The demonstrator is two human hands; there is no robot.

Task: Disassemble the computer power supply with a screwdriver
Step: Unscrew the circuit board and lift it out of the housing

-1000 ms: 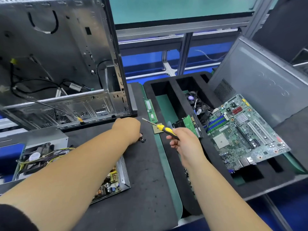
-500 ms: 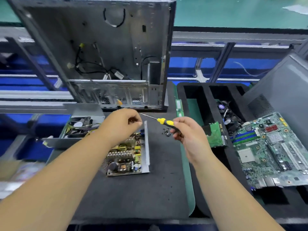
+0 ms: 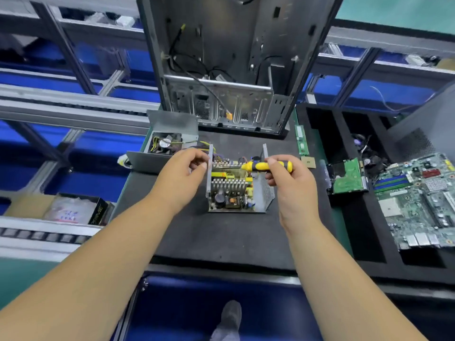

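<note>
The opened power supply (image 3: 236, 190) sits mid-mat, its circuit board and heat sink exposed inside a metal tray. My right hand (image 3: 288, 183) grips a yellow and black screwdriver (image 3: 267, 166) held sideways over the supply's far right corner, tip pointing left. My left hand (image 3: 184, 173) has its fingers curled at the upper edge of the supply's left wall; whether it holds something small I cannot tell. The supply's removed cover with the fan (image 3: 167, 143) lies behind my left hand, yellow wires running from it.
An empty computer case (image 3: 226, 70) stands at the back of the black mat (image 3: 221, 237). To the right, a black foam tray (image 3: 354, 217) holds a motherboard (image 3: 418, 200) and a drive (image 3: 348, 178). A RAM stick (image 3: 302, 141) lies beside it. A cardboard box (image 3: 61, 207) is lower left.
The view has swung left and down, centring the power supply. My right hand turned the screwdriver sideways over the supply. My left hand stays at the supply's left wall.
</note>
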